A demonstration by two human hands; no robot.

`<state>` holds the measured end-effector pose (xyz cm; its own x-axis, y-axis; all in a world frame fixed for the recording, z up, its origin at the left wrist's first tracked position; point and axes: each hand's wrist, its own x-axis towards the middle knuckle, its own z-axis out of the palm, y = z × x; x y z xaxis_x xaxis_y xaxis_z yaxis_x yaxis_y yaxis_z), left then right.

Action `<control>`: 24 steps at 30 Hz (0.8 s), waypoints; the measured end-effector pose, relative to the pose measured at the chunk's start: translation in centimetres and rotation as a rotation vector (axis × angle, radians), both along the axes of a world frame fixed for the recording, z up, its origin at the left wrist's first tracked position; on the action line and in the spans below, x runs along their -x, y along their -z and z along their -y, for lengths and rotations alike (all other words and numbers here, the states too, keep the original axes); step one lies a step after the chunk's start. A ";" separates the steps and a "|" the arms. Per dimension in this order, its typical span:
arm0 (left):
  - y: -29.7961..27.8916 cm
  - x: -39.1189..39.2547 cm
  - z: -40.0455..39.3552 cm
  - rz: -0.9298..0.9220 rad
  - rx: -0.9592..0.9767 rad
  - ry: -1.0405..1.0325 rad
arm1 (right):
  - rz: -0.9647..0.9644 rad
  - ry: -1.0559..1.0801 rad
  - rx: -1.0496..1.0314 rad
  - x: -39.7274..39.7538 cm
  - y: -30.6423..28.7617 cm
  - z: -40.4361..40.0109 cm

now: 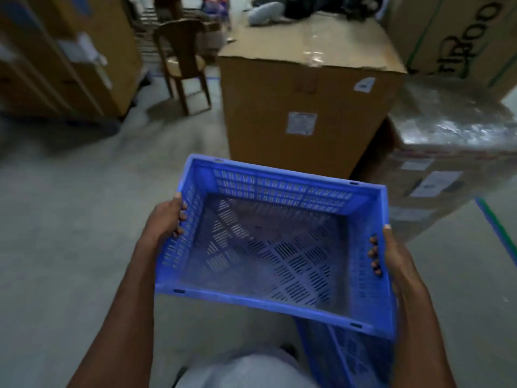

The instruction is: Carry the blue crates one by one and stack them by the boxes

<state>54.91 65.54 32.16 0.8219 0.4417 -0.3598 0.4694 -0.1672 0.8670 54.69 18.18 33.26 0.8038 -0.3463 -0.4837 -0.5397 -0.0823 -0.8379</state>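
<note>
The crate [268, 247] between the fingers [373, 256] is showing saturated blue, with slotted walls and a diagonal slot pattern across its base. Beyond the fingers, the tall box [305, 107] is showing plain brown with white labels. The floor [70, 219] is showing pale grey.

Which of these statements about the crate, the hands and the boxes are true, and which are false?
1. Both hands grip the crate by its side walls. True: left hand, right hand.
2. The crate holds bottles. False: it is empty.
3. A second crate is below it. True.
4. The chair stands on the tall box. False: it stands on the floor.
</note>
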 end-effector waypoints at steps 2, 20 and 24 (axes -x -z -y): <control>-0.2 4.1 -5.2 0.012 -0.007 -0.093 | 0.005 -0.103 0.028 -1.4 0.0 -5.6; -1.0 41.5 -43.1 0.013 -0.034 -0.936 | 0.052 -0.959 0.005 2.8 -0.1 -63.3; -0.3 45.7 -49.0 0.003 -0.023 -1.104 | 0.064 -1.121 0.000 2.9 0.8 -76.1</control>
<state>9.20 114.59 32.45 -0.0279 0.9396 -0.3410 0.3684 0.3268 0.8704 51.79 94.24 32.48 0.6843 0.5885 -0.4305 -0.1167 -0.4944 -0.8614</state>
